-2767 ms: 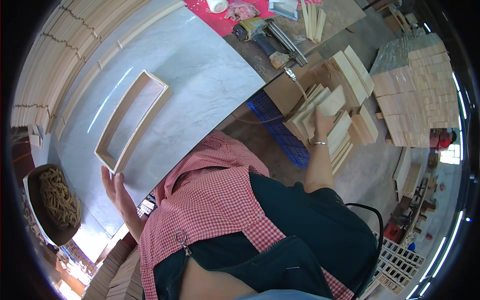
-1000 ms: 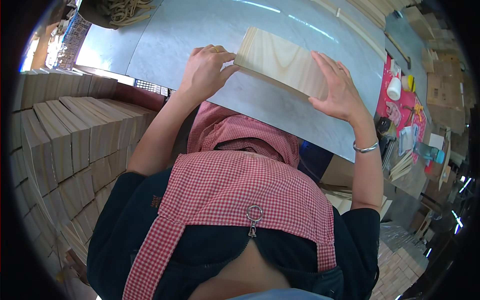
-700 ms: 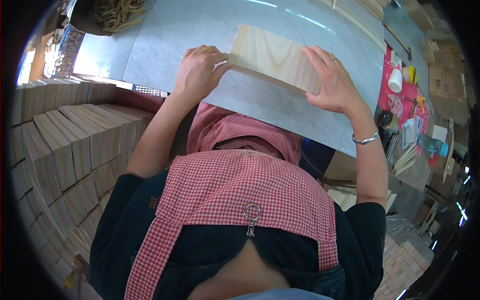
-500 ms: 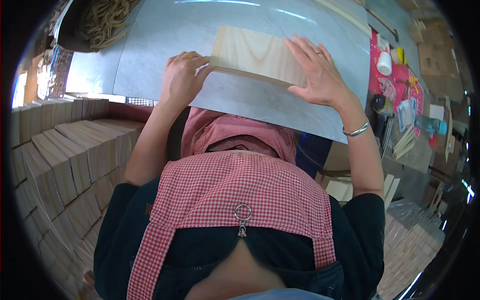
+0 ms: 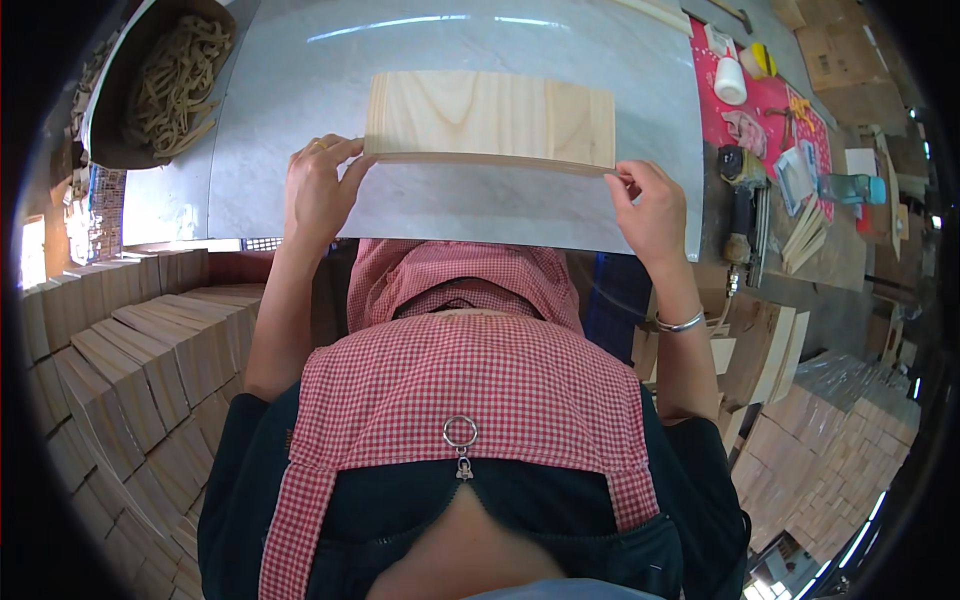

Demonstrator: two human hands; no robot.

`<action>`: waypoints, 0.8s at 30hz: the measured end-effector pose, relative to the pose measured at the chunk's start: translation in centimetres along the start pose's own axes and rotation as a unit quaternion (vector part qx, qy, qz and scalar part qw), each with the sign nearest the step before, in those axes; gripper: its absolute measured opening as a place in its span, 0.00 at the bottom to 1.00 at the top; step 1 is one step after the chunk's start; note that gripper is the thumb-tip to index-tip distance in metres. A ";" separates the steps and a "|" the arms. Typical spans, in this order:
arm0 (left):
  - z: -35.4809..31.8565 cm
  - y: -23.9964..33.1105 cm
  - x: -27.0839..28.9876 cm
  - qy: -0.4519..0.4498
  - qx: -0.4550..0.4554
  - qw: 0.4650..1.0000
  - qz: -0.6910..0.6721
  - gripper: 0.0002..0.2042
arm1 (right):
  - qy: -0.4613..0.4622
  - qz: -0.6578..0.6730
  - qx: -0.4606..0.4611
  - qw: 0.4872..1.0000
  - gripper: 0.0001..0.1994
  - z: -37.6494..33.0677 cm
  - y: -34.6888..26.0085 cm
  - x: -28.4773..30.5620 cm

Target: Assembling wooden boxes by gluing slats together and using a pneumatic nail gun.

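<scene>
A long pale wooden piece, box-like or a stack of boards (image 5: 490, 115), lies on the grey marbled tabletop (image 5: 480, 205), its long side facing me. Its lines of grain run across the upper face; whether it is hollow cannot be seen. At its near left corner, my left hand (image 5: 322, 188) holds the end between thumb and fingers. My right hand (image 5: 652, 205) has its fingers curled in and pinches the near right corner. A ring is on the left hand, and a silver bangle (image 5: 682, 323) circles the right wrist.
At the far left stands a bin (image 5: 105, 125) of tangled tan strips (image 5: 180, 85). Stacked wooden pieces (image 5: 150, 335) fill the lower left. Rightward are a white bottle (image 5: 730, 82), a yellow tape roll (image 5: 763, 60), a red cloth (image 5: 715, 125) and a black-handled tool (image 5: 740, 215).
The wooden piece now lies squarer to me. My right hand, formerly spread flat over its right end, has drawn down to the near corner and curled. The view has shifted.
</scene>
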State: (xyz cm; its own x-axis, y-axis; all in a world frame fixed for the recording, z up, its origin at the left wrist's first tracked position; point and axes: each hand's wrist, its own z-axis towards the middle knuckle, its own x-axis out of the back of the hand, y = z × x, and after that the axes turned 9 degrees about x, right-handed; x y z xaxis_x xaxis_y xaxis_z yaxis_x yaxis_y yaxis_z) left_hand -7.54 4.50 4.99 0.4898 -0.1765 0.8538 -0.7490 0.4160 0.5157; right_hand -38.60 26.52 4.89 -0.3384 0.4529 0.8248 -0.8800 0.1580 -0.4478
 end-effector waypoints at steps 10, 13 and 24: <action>0.0 -0.4 0.2 0.009 -0.048 0.999 0.006 0.09 | 0.013 0.006 0.105 0.994 0.07 0.7 1.1 -0.2; 0.0 0.2 0.4 0.007 -0.047 0.999 0.001 0.09 | 0.014 0.017 0.122 0.992 0.07 0.7 2.0 -0.4; -0.3 0.3 0.6 -0.029 0.004 1.000 -0.001 0.11 | 0.015 0.037 0.110 0.993 0.06 0.1 3.1 -0.9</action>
State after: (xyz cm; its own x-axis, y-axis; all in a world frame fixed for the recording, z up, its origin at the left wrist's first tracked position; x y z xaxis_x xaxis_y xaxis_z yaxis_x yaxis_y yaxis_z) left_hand -7.33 4.81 5.61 0.4653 -0.2296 0.8549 -0.7516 0.4078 0.5185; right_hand -41.06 26.50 2.85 -0.3973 0.4826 0.7805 -0.9058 -0.0700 -0.4178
